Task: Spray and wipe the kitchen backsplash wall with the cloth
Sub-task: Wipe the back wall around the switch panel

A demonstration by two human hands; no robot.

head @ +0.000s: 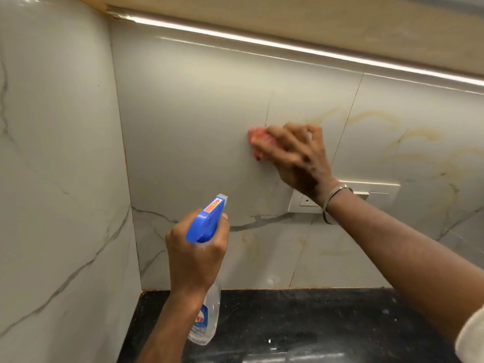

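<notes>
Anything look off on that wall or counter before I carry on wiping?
One thing: the wiping right hand with the pink cloth is just above the white switch plate, which spray could wet. Yellowish streaks on the backsplash could be veining or residue. No spill shows on the black counter.

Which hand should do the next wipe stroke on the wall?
Right. The right hand already presses the pink cloth flat on the wall; the left hand is busy gripping the spray bottle, held off the tile.
</notes>
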